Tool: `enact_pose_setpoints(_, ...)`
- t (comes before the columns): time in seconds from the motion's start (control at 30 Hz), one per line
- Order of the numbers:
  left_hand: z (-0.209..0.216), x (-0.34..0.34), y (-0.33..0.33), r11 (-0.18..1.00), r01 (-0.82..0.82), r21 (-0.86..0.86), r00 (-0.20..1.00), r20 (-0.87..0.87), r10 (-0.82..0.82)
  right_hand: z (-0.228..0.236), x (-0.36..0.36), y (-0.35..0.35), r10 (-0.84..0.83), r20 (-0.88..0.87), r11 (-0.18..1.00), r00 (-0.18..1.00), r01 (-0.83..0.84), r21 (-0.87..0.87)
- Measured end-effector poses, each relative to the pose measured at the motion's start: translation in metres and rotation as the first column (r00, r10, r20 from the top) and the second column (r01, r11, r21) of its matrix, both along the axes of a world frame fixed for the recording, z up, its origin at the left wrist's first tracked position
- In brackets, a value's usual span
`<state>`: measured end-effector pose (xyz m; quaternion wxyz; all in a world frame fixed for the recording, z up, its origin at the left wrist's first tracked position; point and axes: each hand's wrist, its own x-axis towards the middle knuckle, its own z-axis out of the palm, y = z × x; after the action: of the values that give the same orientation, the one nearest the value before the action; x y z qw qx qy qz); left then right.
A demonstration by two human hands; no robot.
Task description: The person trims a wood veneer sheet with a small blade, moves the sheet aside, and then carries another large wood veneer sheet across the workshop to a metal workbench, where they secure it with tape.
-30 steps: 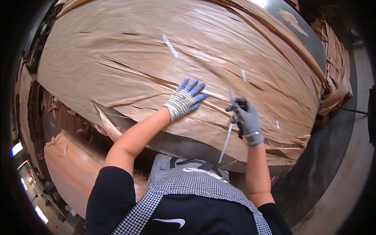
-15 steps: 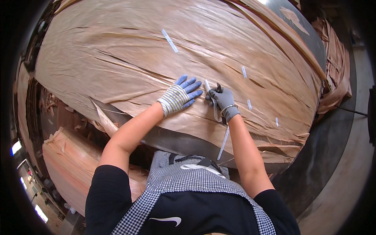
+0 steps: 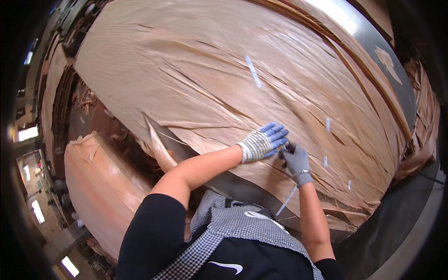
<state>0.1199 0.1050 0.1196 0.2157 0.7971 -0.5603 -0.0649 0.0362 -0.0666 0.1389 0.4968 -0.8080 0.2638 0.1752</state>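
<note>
A large, thin sheet of light brown wood veneer [image 3: 186,79] with long splits lies across a dark table. My left hand [image 3: 263,142], in a blue-and-white striped glove, rests flat on it with the fingers spread. Right beside those fingertips, my right hand [image 3: 296,161], in a grey glove, is closed around a small dark tool [image 3: 285,149] pressed against the sheet. A pale strip of tape [image 3: 286,201] trails down from under my right wrist toward my body. A longer piece of tape [image 3: 253,71] is stuck across a split farther up the sheet.
Short tape patches [image 3: 327,124] dot the right part of the sheet. Another veneer stack [image 3: 100,186] sits lower at the left. Torn veneer scraps [image 3: 422,116] hang off the right side, by the dark table edge [image 3: 392,224].
My right hand has moved left along the sheet until it sits against my left fingertips, the tape strip trailing behind it. My left hand has stayed flat in place.
</note>
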Motion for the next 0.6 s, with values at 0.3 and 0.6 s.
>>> enact_pose_setpoints(0.3, -0.004, 0.064, 0.087, 0.818, -0.551, -0.164, 0.813, 0.117, 0.57, 0.043, 0.019, -0.023, -0.046, -0.007, 0.992, 0.999, 0.047, 0.116)
enact_pose_setpoints(0.6, -0.017, 0.088, 0.2, 0.644, -0.759, 0.094, 0.642, 0.278, 0.715, 0.051, 0.116, 0.07, 0.089, 0.002, 0.928, 0.996, -0.084, 0.362)
